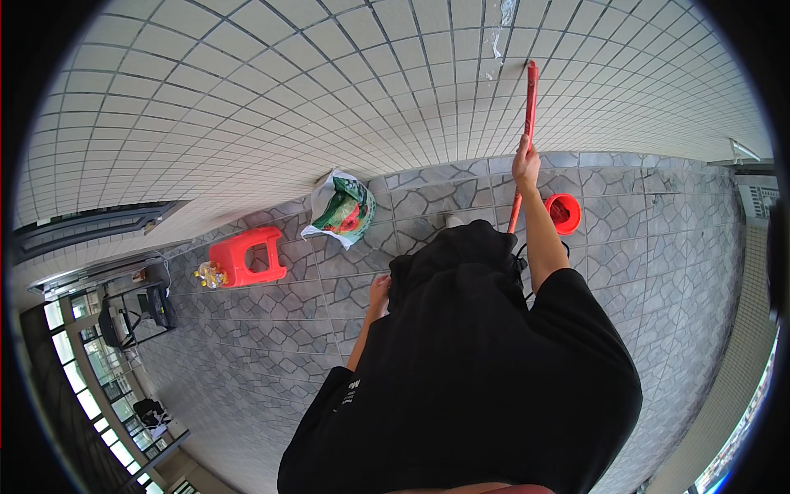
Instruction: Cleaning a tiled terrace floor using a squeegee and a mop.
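My right hand (526, 167) is closed around a long red pole (531, 105). The pole's upper end is at the tiled wall (432, 80), near a whitish streak (495, 43) on the tiles; its lower part passes behind my forearm and beside my black clothing. Just right of my forearm stands a red bucket (573, 216) with something dark red inside. My left hand (380, 290) hangs low at my left side, partly hidden by my clothing, and whether it holds anything is unclear.
Left of me, an open green and white bag (358, 213) stands near the wall. Farther left are a red plastic stool (237, 259) and yellow-capped bottles (212, 276) beside it. A dark treadmill-like machine (139, 315) stands at the far left. Stone-patterned paving (426, 191) covers the floor.
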The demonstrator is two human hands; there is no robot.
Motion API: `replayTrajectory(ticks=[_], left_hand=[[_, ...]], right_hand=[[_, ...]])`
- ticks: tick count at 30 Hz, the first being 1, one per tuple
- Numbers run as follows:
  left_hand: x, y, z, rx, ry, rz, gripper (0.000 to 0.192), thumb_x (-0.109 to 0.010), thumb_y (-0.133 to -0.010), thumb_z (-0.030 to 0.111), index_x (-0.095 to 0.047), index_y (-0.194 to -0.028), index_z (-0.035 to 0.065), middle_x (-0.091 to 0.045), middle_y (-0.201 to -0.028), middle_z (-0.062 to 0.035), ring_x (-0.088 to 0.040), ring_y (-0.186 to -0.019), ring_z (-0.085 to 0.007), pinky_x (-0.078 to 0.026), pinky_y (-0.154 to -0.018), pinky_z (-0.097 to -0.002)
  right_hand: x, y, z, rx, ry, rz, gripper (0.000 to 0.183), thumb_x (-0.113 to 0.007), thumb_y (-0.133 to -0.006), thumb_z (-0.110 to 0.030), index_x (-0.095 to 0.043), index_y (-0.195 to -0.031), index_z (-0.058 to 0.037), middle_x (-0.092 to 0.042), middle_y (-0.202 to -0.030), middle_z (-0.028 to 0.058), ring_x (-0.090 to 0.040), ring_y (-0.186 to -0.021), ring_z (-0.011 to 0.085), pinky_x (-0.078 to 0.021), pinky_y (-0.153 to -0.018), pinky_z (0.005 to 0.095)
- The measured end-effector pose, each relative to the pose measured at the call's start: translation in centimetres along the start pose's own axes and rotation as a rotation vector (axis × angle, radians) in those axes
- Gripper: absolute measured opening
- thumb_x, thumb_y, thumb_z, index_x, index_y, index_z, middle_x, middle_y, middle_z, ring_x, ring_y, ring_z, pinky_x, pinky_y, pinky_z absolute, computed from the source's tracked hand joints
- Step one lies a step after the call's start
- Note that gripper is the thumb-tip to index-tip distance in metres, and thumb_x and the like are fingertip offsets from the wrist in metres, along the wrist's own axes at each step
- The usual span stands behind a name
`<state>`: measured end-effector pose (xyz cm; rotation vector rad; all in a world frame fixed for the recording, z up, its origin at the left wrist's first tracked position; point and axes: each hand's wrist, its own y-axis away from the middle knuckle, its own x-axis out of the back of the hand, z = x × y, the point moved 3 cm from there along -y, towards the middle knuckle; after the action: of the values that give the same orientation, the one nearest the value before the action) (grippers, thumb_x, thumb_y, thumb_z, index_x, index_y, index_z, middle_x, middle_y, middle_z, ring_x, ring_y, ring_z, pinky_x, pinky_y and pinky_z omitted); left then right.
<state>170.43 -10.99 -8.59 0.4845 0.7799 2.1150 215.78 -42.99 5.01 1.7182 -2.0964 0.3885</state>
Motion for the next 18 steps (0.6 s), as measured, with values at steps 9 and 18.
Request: replayTrajectory(ticks=[9,18], left_hand=[[-0.5,1.2,1.4,0.006,-0.185,-0.028,0.035,-0.061,-0.082,0.022,-0.058,-0.106,-0.0041,-0.063,-0.096,-0.0118,-0.061,-0.084,-0.0194,-0.047,-0.074,-0.0282],[-0.8,1.4,3.6,0.194,-0.054,0.042,0.042,-0.059,-0.084,0.023,-0.048,-0.118,0.0011,-0.062,-0.095,-0.0102,-0.059,-0.071,-0.0148,-0.046,-0.063,-0.0263]], right_hand=[[-5.2,4.2,-4.0,0.047,-0.118,-0.254,0.059,-0.035,-0.092,-0.051,-0.054,-0.075,0.0025,-0.053,-0.063,0.0236,-0.055,-0.066,0.04,-0.0423,-0.063,0.0437],[-0.7,-0.1,-2.2,0.155,0.108,-0.03,0.059,-0.036,-0.09,-0.055,-0.051,-0.075,-0.0003,-0.054,-0.064,0.0279,-0.053,-0.069,0.0498,-0.0407,-0.061,0.0518]])
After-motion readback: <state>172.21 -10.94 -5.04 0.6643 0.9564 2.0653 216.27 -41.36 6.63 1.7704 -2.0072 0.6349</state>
